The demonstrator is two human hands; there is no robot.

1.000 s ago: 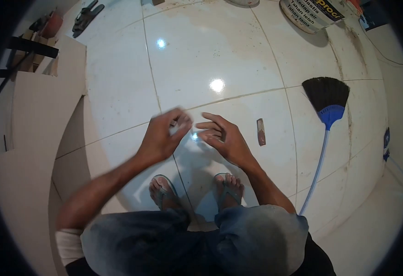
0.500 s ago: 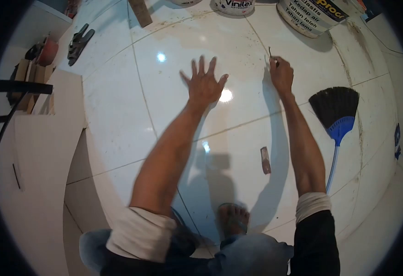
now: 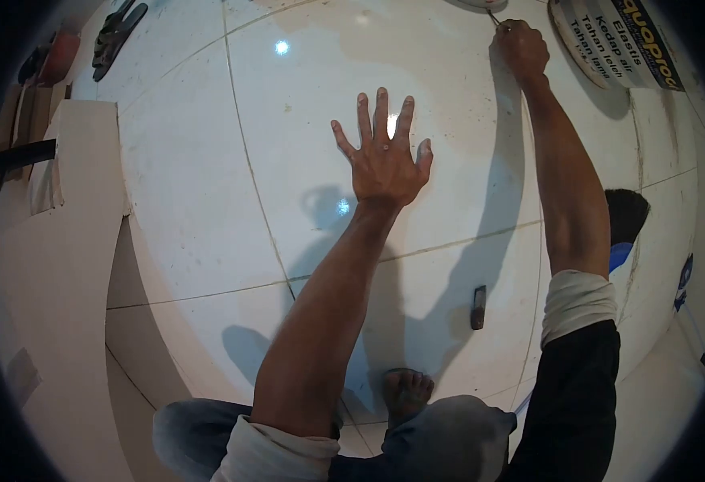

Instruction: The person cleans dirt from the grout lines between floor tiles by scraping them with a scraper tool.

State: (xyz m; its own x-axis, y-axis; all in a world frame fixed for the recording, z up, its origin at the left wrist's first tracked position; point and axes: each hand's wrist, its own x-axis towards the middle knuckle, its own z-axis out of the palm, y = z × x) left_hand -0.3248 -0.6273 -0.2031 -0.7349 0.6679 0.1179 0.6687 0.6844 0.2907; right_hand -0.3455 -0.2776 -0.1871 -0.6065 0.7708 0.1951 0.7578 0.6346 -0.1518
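Palm down with fingers spread, my left hand [image 3: 386,173] leans on the white tile floor [image 3: 184,241] and holds nothing. Farther off to the right, my right hand [image 3: 523,52] is closed around a thin, dark, rod-like tool [image 3: 493,15]. Only the tool's slim tip shows past the fingers, pointing up and left toward the base of a white bucket [image 3: 481,3]; its exact kind is hidden. A large Aquaproof bucket [image 3: 606,44] stands just right of that hand. Between my arms, nearer my foot, lies a small flat brown-and-grey piece [image 3: 479,308].
A broom [image 3: 627,213] with dark bristles and a blue head lies partly behind my right forearm. Dark sandals [image 3: 118,36] sit at the upper left. A pale panel [image 3: 55,265] runs along the left side. Dirt specks and grout lines mark the tiles.
My right hand has moved forward and right with the thin tool, up to the buckets. The left hand has shifted slightly right. The view has moved, and the broom is now mostly covered.
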